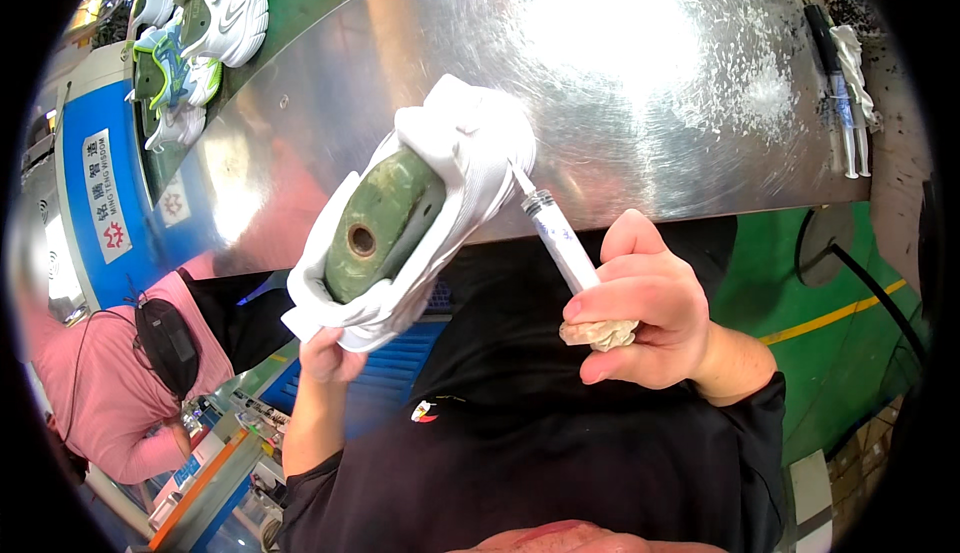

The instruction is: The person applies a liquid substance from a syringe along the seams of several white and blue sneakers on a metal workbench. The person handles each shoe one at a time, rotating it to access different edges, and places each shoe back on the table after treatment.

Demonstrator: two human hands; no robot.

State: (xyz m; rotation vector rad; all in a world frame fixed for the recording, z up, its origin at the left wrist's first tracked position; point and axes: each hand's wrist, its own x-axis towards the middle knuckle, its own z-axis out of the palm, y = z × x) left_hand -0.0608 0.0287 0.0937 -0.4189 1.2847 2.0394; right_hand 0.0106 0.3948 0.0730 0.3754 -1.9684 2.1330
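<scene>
A black shirt point(540, 453) is worn by the person, and in front of it both hands are occupied. By the right hand point(650, 308) a slim, clear-and-white plastic syringe point(562, 241) is gripped near its rear end between curled fingers, with a crumpled cream-coloured wad point(606, 334) pinched beneath. By the left hand point(334, 356) a white knitted sports shoe point(485, 138) is grasped at its heel end; the fingers behind it are hidden. The shoe is held tilted across the near edge of a shiny metal surface point(400, 63), fitted over a hard green last point(405, 208) with a round hole. The syringe's tip is brought to the shoe's side near the toe; whether it is touching cannot be told.

The white fabric could be smeared if the plunger were pressed too hard, or snagged if the shoe were turned against the tip by a slack heel grip. The wad could also be dropped, being shared with the syringe in one grip.

Farther off, white flakes point(765, 93) are scattered on the surface, and more sports shoes point(225, 8) are seen at upper left.
</scene>
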